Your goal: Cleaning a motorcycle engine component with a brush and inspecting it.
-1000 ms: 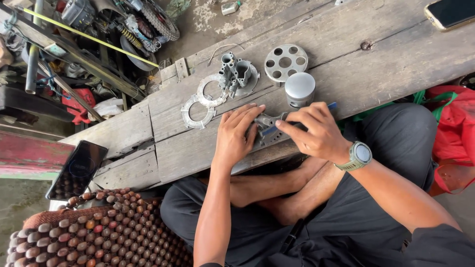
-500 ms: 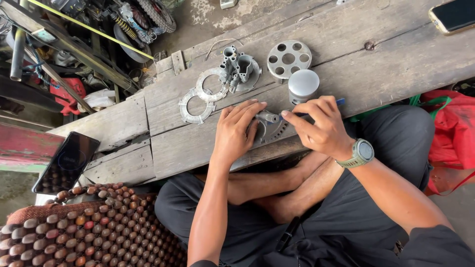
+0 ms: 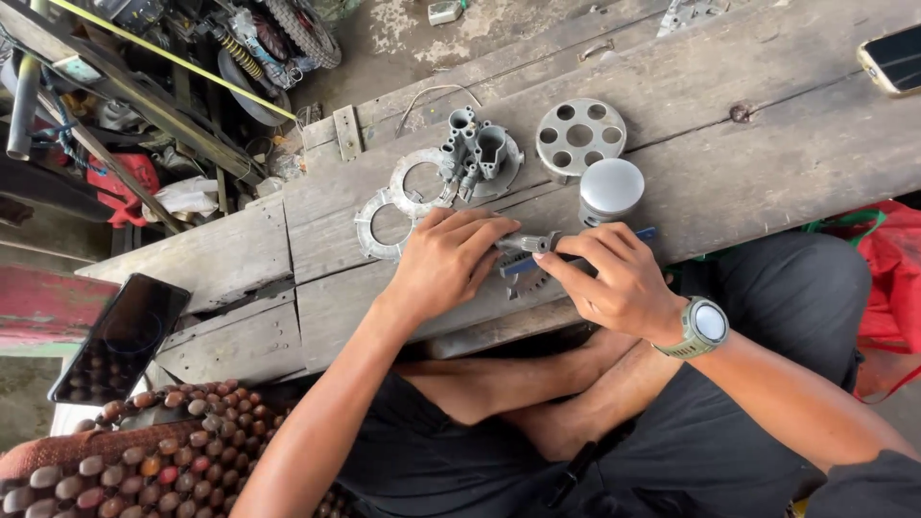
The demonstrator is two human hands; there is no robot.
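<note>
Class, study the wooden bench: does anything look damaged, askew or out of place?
The plank bench is weathered and cracked, its left boards uneven and gapped. A dark phone lies off the bench, tilted, on a beaded mat. The metal parts lie loose but unspilled.

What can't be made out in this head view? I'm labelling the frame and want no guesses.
- Small metal part: mostly covered by the left hand and right hand; shape unclear.
- Blue tool: only the tip shows past the right hand.
- Phone: cut off by the frame's right edge.
</note>
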